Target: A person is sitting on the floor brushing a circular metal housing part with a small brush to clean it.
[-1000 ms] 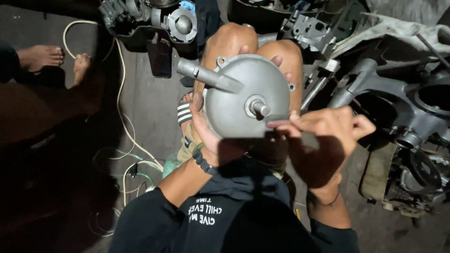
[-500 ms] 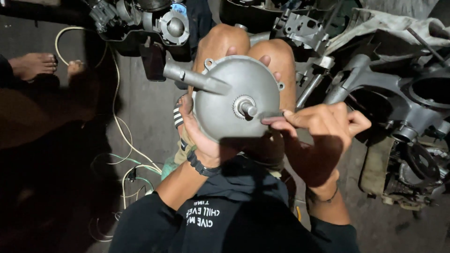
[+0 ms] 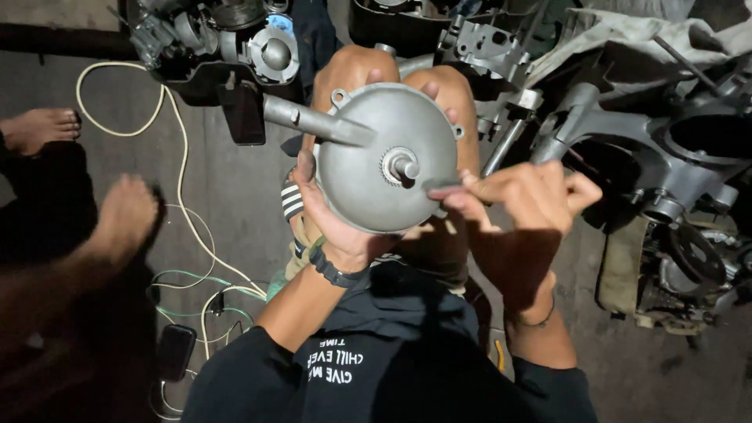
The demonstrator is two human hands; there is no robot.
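A round grey metal engine cover [image 3: 368, 176] with a central splined shaft [image 3: 403, 166] and a lever arm [image 3: 313, 121] sticking out to the left rests over my knees. My left hand [image 3: 333, 223] grips its lower left rim from underneath. My right hand [image 3: 521, 196] is at the cover's right edge, fingers pinched on a small dark flat piece [image 3: 440, 185] pressed against the cover's face.
Grey engine casings [image 3: 666, 157] and other metal parts lie on the floor to the right and at the top [image 3: 235, 39]. A white cable [image 3: 168, 149] loops across the floor at left, beside another person's bare feet [image 3: 125, 215].
The view has shifted a little. My right hand's fingers have slid slightly along the cover's right side. The other person's foot at left has moved down and nearer.
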